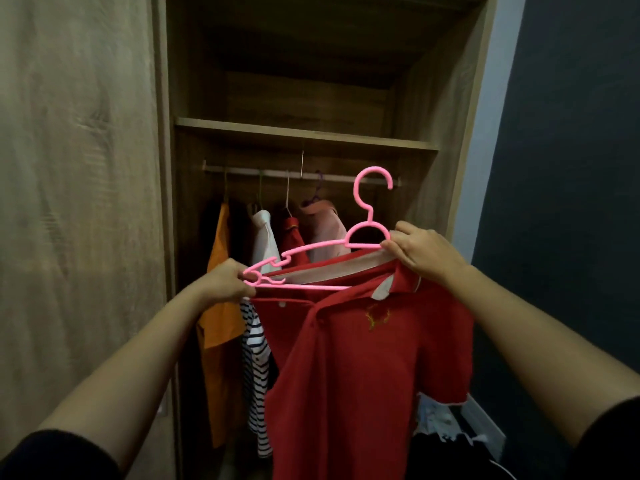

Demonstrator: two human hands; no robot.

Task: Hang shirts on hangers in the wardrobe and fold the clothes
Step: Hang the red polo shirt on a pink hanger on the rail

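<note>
A red polo shirt point(367, 358) with a pale collar band and a small gold emblem hangs in front of me, below a pink plastic hanger point(360, 237). My left hand point(225, 282) pinches the hanger's left end together with the shirt's left shoulder. My right hand point(420, 252) grips the collar and the hanger's right shoulder. The hanger is tilted, its hook up and close to the wardrobe rail point(301, 174). The hanger's right arm is hidden behind my right hand and the collar.
The open wooden wardrobe has a shelf point(304, 133) above the rail. On the rail hang an orange garment point(221, 306), a white and striped shirt point(258, 368), a red shirt point(292, 237) and a pink shirt point(323, 223). A dark wall point(568, 168) stands on the right. Clothes lie at the lower right point(446, 431).
</note>
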